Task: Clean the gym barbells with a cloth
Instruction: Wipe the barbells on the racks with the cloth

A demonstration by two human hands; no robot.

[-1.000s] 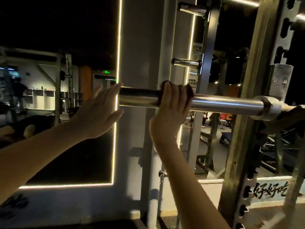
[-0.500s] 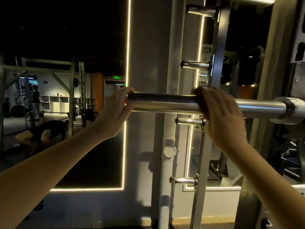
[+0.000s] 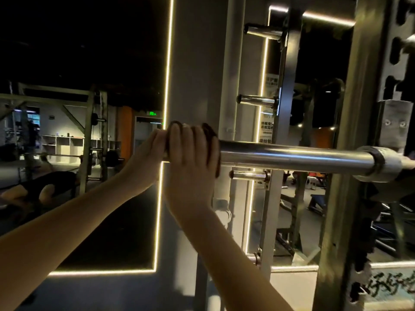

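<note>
A: Dim gym noted, LED strip [image 3: 167,63] lit along a wall panel, power rack upright [image 3: 354,108] at right. The barbell sleeve [image 3: 292,157] is seen lying level, its collar [image 3: 381,163] near the upright.

B: Hands?

A: The right hand [image 3: 190,158] is curled over the sleeve's free end, with a dark cloth [image 3: 211,133] trapped beneath the fingers. The left hand [image 3: 146,153] is set against that end, touching the right; whether its fingers curl cannot be told.

B: Risks?

A: The cloth could be dragged off the end by an outward stroke. The sleeve may spin under the grip, so grime is smeared rather than lifted.
</note>
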